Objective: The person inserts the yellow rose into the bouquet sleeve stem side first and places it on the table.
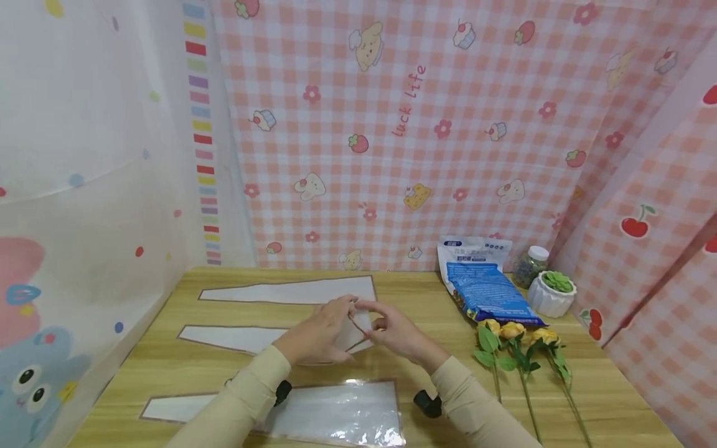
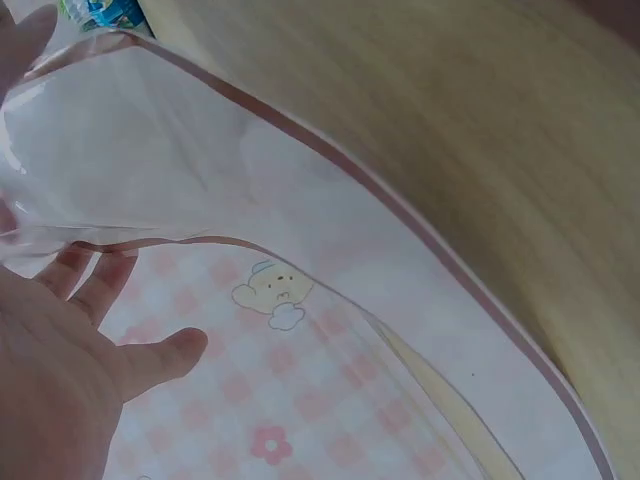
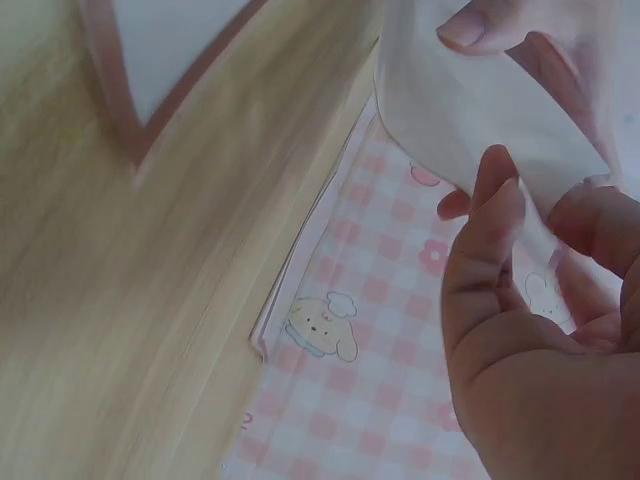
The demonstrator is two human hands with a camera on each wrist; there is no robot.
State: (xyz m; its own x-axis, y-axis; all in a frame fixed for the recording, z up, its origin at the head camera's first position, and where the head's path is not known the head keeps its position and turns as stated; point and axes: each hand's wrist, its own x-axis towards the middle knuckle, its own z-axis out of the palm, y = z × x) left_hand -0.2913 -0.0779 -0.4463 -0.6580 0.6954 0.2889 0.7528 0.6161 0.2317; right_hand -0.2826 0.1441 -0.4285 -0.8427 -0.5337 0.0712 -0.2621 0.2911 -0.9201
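Both hands are at a tapered flower sleeve (image 1: 360, 322), white with brown edging, its wide mouth raised off the table. My left hand (image 1: 316, 334) holds the near side of the mouth; in the left wrist view its fingertips (image 2: 100, 275) hook at the brown rim while the thumb stands away from it. With thumb and fingers, my right hand (image 1: 399, 335) pinches the rim at the other side, close to the left fingertips. The left wrist view shows the sleeve (image 2: 200, 130) bulging apart at the mouth. Part of the rim is hidden behind the fingers.
Flat sleeves lie behind (image 1: 291, 291) and in front (image 1: 342, 410) of the hands. On the right are three yellow roses (image 1: 512, 331) on long stems, a blue-and-white bag (image 1: 487, 289), a lidded jar (image 1: 530, 266) and a white pot with a succulent (image 1: 551, 298). A checked curtain (image 1: 381, 162) hangs behind.
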